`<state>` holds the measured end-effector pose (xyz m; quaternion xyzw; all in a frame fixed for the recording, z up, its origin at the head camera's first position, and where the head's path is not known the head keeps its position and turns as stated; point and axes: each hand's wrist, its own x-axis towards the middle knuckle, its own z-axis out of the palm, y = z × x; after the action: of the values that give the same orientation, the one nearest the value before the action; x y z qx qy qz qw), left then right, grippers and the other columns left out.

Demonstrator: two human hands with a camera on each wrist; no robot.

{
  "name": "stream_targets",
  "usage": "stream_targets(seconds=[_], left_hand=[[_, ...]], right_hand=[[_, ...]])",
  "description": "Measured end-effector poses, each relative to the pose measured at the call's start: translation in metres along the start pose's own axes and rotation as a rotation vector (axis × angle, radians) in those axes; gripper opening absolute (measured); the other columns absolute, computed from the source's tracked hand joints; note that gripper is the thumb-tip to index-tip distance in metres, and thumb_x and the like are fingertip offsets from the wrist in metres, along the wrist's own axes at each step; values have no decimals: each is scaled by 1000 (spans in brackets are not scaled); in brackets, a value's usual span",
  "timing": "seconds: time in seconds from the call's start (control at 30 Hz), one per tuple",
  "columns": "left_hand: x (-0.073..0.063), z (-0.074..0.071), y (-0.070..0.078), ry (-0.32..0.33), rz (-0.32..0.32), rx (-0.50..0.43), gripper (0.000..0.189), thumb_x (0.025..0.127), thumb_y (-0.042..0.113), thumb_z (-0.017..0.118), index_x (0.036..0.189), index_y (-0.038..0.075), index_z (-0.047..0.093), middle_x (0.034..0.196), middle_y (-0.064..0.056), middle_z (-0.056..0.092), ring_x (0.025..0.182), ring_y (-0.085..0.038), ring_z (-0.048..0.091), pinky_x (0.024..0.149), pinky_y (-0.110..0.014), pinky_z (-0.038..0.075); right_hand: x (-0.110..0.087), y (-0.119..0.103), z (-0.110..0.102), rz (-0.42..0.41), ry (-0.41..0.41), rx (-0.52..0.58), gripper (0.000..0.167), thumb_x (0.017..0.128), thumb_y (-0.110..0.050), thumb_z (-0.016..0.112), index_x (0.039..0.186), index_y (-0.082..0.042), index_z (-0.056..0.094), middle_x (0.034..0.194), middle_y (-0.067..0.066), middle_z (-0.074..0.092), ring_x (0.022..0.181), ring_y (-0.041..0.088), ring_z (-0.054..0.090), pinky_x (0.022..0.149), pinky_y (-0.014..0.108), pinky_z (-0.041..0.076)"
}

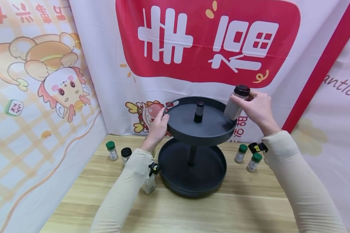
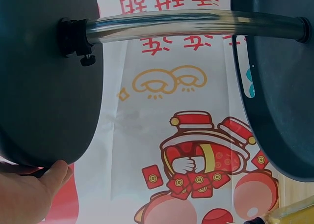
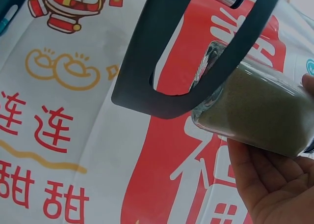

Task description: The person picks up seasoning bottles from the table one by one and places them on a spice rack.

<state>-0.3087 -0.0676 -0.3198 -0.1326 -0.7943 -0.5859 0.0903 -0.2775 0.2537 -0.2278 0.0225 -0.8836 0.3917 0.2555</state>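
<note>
A dark two-tier round tray stand stands on the wooden table. My left hand (image 1: 157, 129) grips the left rim of its upper tray (image 1: 180, 121); in the left wrist view the thumb shows by the tray's underside while the other fingers are mostly hidden. Over the right rim, my right hand (image 1: 259, 108) holds a clear spice jar (image 1: 232, 108) with a black lid, tilted. Brownish powder fills much of that jar in the right wrist view, where the tray's handle rim (image 3: 162, 103) partly covers its base. Below, the lower tray (image 1: 178, 168) has a bare floor.
Left of the stand are a green-lidded jar (image 1: 112, 152), a black-lidded jar (image 1: 126, 152) and a jar (image 1: 149, 186) partly behind my left forearm. Two green-lidded jars (image 1: 240, 153) stand to the right. Printed cloth (image 1: 105, 64) hangs behind the table (image 1: 175, 213).
</note>
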Motion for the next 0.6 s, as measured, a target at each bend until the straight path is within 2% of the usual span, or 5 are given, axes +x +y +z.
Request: stream_targets(seconds=[0.3,0.6], left_hand=[[0,-1,-2,0,5,-9,54,102,32,32,152,13,21,154,-10,23,139,-22,21,112,-39,16],[0,0,-2,0,16,-13,54,102,32,32,152,13,21,154,-9,23,139,-21,20,112,-37,16]], right_hand=[[-2,-4,3,-65,-21,11,65,76,-61,67,118,-12,66,99,9,68,82,23,57,75,39,47],[-3,-4,8,-75,-65,8,63,77,-58,68,117,-9,65,98,11,67,82,23,57,73,38,46]])
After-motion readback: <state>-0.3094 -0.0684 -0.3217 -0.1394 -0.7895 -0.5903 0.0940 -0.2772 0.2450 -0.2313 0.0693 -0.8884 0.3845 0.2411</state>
